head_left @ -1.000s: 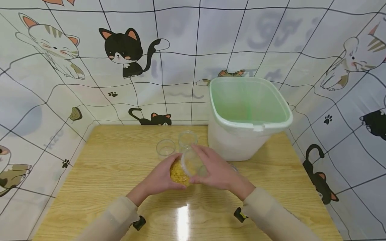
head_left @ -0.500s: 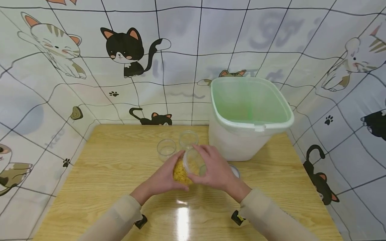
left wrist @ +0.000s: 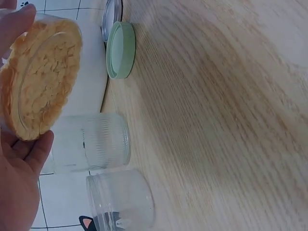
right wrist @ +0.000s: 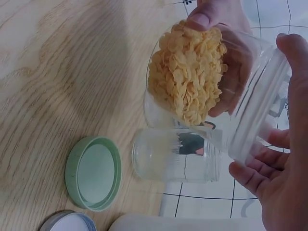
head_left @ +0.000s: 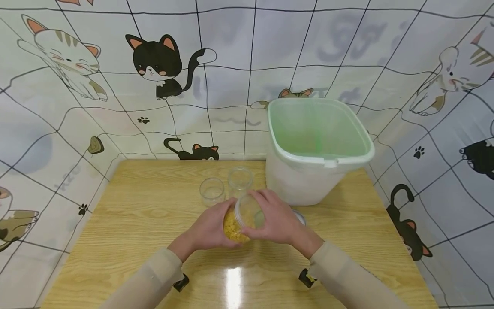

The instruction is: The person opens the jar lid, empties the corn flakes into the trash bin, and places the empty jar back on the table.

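Observation:
Both hands hold a clear jar of yellow corn flakes (head_left: 233,228) above the table, tilted on its side with its mouth end to the right. My left hand (head_left: 208,226) grips the jar's body near the base, thumb and fingers on opposite sides. The fingers of my right hand (head_left: 275,219) curve round the clear rimmed end (right wrist: 257,103). In the left wrist view the flat jar base (left wrist: 45,77) shows flakes pressed against it. In the right wrist view the flakes (right wrist: 185,72) lie toward the base, with bare space near the rim.
Two clear glass jars, a shorter one (head_left: 212,192) and a taller one (head_left: 240,178), stand behind the hands. A green lid (right wrist: 94,173) and a silver-rimmed lid (right wrist: 70,223) lie at the right. A large white bin (head_left: 301,182) stands at the back right, near the cat-print backdrop.
The jar and both hands have shifted slightly right and toward the person. The right fingers sit a little lower on the rim end, and both hands keep their hold.

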The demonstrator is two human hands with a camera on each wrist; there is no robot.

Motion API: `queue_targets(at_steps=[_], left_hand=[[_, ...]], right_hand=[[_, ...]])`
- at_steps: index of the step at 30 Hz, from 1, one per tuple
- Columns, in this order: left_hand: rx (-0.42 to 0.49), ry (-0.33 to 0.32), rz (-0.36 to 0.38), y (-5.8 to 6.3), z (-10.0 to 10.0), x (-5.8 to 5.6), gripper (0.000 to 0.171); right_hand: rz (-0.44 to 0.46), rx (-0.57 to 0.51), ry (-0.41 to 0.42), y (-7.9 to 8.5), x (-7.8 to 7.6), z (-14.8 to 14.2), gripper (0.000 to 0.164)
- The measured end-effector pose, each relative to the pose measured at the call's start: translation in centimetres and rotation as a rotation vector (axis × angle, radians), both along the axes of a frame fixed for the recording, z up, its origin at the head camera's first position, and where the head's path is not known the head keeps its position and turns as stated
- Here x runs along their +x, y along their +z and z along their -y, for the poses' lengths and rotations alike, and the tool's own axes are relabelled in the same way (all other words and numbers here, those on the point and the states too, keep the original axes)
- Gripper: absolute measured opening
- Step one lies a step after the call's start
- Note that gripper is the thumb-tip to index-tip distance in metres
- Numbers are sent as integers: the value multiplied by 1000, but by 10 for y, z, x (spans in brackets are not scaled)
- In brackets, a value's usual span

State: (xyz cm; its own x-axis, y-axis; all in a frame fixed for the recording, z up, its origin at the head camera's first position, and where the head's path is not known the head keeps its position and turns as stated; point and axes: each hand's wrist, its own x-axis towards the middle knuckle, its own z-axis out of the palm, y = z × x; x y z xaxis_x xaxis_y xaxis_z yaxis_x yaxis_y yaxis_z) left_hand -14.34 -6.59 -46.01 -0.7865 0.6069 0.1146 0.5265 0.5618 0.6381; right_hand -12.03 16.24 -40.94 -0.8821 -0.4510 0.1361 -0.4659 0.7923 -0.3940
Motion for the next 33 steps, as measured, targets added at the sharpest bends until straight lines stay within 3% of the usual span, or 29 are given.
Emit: queue_targets(at_steps=[7, 13, 20, 23, 26, 33], left_hand=[[-50, -18, -49, -1, -2, -2, 105], [-62, -8, -82, 0, 1, -3, 105], [-72, -32, -6, 0, 8, 0, 110], [-62, -26, 9, -1, 8, 0, 110], [-66, -15, 7, -1, 7, 0, 109], [-120, 19, -17, 3, 3, 0, 109]], right_hand=[[42, 6, 61, -3, -1, -9, 99], [26, 4, 130, -4, -3, -10, 99], [-51, 86, 339, 7, -5, -13, 103], [-32, 81, 379, 12, -4, -14, 107], [28, 61, 330, 14, -1, -14, 110], [162, 115, -9, 13, 6, -6, 100]])
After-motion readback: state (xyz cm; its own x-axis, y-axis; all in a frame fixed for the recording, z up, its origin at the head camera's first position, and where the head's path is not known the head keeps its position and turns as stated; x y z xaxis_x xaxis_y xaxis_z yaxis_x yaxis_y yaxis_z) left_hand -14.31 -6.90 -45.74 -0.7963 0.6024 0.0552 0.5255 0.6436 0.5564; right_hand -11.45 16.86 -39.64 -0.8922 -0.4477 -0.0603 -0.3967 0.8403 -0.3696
